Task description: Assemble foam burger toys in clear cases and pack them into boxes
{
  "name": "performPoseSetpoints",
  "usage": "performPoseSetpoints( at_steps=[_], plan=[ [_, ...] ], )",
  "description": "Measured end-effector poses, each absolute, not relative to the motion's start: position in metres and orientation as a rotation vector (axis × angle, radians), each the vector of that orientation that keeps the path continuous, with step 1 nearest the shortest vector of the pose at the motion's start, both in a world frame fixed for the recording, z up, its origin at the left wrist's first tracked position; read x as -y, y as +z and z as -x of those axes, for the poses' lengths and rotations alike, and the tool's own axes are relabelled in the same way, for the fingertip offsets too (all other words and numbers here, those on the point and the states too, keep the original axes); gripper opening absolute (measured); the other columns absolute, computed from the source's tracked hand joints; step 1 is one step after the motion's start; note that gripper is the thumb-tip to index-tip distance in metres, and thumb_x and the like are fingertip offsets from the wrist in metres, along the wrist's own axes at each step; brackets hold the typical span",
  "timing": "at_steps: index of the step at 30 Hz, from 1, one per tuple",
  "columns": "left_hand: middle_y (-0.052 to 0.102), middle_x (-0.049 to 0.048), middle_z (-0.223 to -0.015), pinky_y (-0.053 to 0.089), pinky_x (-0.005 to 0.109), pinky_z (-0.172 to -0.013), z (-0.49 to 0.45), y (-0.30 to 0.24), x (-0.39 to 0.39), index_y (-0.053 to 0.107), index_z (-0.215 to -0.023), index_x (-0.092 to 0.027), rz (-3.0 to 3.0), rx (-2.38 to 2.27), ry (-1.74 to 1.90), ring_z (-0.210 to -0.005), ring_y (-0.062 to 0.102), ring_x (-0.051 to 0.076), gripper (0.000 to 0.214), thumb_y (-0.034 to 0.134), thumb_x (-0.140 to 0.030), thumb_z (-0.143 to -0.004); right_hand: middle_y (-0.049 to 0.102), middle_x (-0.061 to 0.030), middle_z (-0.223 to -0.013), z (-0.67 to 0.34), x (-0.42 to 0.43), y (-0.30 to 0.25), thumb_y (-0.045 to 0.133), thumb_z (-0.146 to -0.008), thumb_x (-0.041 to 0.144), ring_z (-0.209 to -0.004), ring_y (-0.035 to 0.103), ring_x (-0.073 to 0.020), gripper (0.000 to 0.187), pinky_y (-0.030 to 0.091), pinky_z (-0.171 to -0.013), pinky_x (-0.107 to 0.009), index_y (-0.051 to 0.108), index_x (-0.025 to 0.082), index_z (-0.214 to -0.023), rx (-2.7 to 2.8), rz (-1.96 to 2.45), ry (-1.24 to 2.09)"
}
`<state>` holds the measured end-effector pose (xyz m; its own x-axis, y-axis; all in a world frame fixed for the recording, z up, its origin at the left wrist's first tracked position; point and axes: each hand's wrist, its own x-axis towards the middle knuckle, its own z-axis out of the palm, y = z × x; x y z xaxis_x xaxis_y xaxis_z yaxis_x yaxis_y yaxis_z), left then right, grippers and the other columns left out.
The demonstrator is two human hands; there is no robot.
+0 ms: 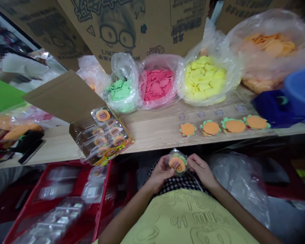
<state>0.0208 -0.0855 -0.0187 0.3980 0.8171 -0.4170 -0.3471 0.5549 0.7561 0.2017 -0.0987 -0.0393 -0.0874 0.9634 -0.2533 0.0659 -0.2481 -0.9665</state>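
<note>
Two bare hands, the left hand [160, 176] and right hand [202, 170], pinch a clear-wrapped orange-and-green disc [178, 163] between closed fingers [193, 162] at six o'clock, below the table [152, 130]; a part-filled display box [101, 135] sits at eight o'clock.

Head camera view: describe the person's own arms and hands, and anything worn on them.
The bare left hand and right hand wear no gloves, and the forearms show no sleeves or watch; between them is a pale yellow T-shirt with raised lettering.
</note>
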Motion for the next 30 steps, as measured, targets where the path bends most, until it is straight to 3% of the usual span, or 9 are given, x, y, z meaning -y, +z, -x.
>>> performPoseSetpoints(
  at_steps=[6, 13, 23, 30],
  plan=[
    [0.057, 0.0041, -0.102, 0.044, 0.035, -0.084, -0.035, -0.002, 0.072, 0.049, -0.103, -0.019, -0.563, -0.910, 1.004, -0.091, 0.056, 0.017, 0.049, 0.073, -0.019, -0.059, 0.041, 0.0034, -0.061, -0.202, 0.085, -0.026, 0.037, -0.085, 0.049, -0.060, 0.040, -0.0131, 0.031, 0.034, -0.057, -0.024, 0.043, 0.021, -0.073, 1.304, 1.379, 1.338],
    [0.059, 0.0037, -0.094, 0.044, 0.032, -0.081, -0.031, 0.010, 0.067, 0.052, -0.099, -0.017, -0.807, -0.818, 0.787, -0.083, 0.056, 0.014, 0.039, 0.070, -0.016, -0.064, 0.042, 0.0018, -0.072, -0.218, 0.067, -0.002, 0.040, -0.085, 0.046, -0.069, 0.041, -0.0137, 0.026, 0.036, -0.062, -0.024, 0.045, 0.020, -0.079, 1.544, 1.276, 1.332],
    [0.058, 0.0054, -0.098, 0.042, 0.031, -0.080, -0.027, 0.012, 0.075, 0.050, -0.102, -0.016, -0.893, -0.759, 0.668, -0.087, 0.055, 0.015, 0.041, 0.069, -0.018, -0.066, 0.038, 0.0028, -0.068, -0.220, 0.087, -0.020, 0.039, -0.086, 0.045, -0.065, 0.037, -0.0127, 0.027, 0.033, -0.058, -0.023, 0.043, 0.020, -0.075, 1.457, 1.278, 1.385],
    [0.059, 0.0033, -0.094, 0.043, 0.028, -0.077, -0.032, 0.005, 0.072, 0.050, -0.101, -0.018, -0.750, -0.827, 0.778, -0.082, 0.056, 0.014, 0.051, 0.075, -0.012, -0.056, 0.038, 0.0026, -0.069, -0.226, 0.094, -0.024, 0.042, -0.085, 0.044, -0.065, 0.036, -0.0124, 0.026, 0.033, -0.058, -0.023, 0.044, 0.020, -0.075, 1.437, 1.243, 1.466]
  ],
)
